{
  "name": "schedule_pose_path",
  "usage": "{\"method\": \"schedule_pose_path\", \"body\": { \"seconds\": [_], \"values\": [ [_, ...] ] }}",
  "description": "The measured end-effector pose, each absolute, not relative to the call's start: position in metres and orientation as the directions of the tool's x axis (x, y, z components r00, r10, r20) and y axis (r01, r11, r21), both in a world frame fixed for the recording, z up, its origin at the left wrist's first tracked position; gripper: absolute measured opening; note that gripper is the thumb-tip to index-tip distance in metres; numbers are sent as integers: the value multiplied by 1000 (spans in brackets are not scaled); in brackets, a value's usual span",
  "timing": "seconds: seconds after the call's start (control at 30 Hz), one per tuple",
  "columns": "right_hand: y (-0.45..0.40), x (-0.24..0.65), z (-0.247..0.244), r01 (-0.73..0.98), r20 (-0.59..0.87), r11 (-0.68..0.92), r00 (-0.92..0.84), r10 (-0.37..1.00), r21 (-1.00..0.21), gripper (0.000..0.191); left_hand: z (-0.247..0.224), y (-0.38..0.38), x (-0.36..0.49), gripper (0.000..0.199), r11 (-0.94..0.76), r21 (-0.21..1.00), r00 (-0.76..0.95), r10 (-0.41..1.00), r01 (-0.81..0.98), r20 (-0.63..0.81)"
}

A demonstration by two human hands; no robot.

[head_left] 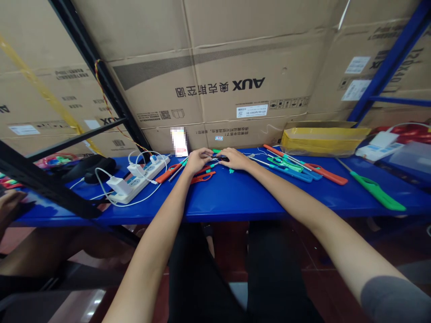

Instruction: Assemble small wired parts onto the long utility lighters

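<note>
My left hand (200, 160) and my right hand (235, 159) are close together at the back of the blue table (232, 197). Both have curled fingers, closed on something small and dark with thin pale wire or rod near it; I cannot make out what it is. Under and beside my left hand lie orange long-necked lighters (203, 177). Just below my right fingers is a small green plastic piece (231, 170). Right of that hand lie blue lighters (296, 174), a green lighter part (286, 164) and an orange lighter (328, 174). Farther right rests a green lighter (379, 190).
A phone (180, 142) leans on the cardboard wall (215, 58). On the left, a white power strip (141, 179) with chargers and loose cables sits beside a black post (111, 89). An open yellow-taped box (319, 140) stands back right. Another person's hand (10, 202) shows far left.
</note>
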State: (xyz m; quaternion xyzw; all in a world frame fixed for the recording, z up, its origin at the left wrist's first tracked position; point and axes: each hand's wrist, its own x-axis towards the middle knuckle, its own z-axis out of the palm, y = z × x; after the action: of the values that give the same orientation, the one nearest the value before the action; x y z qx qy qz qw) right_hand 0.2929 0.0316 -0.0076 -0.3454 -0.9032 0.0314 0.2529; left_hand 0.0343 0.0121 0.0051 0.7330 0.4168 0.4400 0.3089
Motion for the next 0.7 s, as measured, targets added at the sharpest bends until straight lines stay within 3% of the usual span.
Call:
{"method": "schedule_pose_path", "body": {
  "seconds": [0.27, 0.7],
  "values": [
    [33, 294, -7, 618, 462, 766, -635, 620, -178, 24, -1, 16, 32, 25, -516, 764, 315, 853, 389, 415],
    [31, 293, -5, 645, 531, 755, -602, 597, -117, 21, -6, 26, 29, 21, -583, 650, 291, 810, 487, 509]
  ]
}}
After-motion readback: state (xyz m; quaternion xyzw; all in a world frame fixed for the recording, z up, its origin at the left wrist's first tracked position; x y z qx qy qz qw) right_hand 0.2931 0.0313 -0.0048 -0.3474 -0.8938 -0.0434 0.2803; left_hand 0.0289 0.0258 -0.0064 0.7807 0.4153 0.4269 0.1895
